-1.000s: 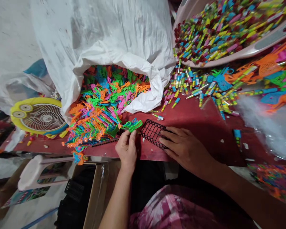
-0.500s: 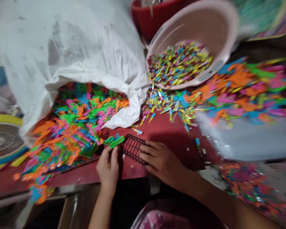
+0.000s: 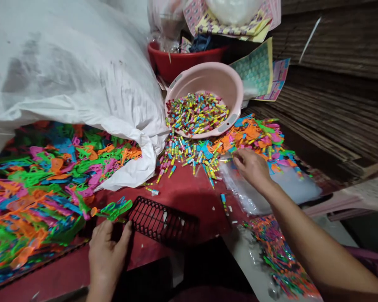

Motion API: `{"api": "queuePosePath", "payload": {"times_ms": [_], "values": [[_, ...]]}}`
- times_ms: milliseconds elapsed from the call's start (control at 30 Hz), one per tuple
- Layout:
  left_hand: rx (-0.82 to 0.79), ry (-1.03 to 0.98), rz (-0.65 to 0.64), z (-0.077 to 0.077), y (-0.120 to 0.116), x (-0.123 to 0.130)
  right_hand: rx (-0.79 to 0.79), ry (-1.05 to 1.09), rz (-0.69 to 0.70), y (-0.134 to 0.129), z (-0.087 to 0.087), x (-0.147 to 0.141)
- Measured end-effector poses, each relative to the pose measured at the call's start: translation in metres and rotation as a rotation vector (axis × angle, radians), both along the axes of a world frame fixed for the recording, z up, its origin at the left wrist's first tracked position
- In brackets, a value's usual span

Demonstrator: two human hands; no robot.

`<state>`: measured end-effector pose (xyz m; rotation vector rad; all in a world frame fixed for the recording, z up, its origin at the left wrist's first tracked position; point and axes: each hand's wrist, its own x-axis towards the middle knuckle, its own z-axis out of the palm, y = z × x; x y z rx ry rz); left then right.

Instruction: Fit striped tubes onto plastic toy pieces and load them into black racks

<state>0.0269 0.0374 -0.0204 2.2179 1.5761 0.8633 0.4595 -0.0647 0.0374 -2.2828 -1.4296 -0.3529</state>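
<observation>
Touched green toys (image 3: 117,209) with left hand (image 3: 107,249), thumb parted from fingers; held right hand (image 3: 253,167) over bags (image 3: 245,195) with fingers curled, couldn't tell if pinching anything.

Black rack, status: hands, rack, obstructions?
Left hand at near-left end of black rack, beside green clips. Right hand away, over clear bags; grip unclear. Rack on red tabletop, loose tube just beyond.

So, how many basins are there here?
2. The pink basin, with colourful little tubes in it, stands to the right of the white sack. The red basin is behind it, partly covered. Another could be hidden behind the sack.
</observation>
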Motion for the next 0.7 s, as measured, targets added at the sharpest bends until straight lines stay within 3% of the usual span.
{"api": "queuePosePath", "payload": {"times_ms": [100, 233, 300, 433, 567, 700], "values": [[-0.036, -0.076, -0.020, -0.001, 0.003, 0.001, 0.155, 0.118, -0.070, 0.019, 0.003, 0.006], [-0.085, -0.175, -0.055, -0.005, 0.006, 0.003, 0.424, 0.374, -0.284, 0.048, -0.008, 0.016], [-0.102, -0.213, -0.078, -0.007, 0.008, 0.003, 0.503, 0.480, -0.263, 0.056, -0.017, 0.021], [-0.092, -0.264, -0.075, -0.010, 0.004, 0.003, 0.575, 0.524, -0.157, 0.055, -0.022, 0.015], [0.011, -0.345, 0.047, -0.009, -0.020, 0.004, 0.676, 0.464, -0.111, 0.043, -0.012, -0.009], [0.124, -0.362, 0.155, -0.007, -0.050, 0.008, 0.578, 0.389, -0.185, 0.044, -0.009, -0.024]]}}
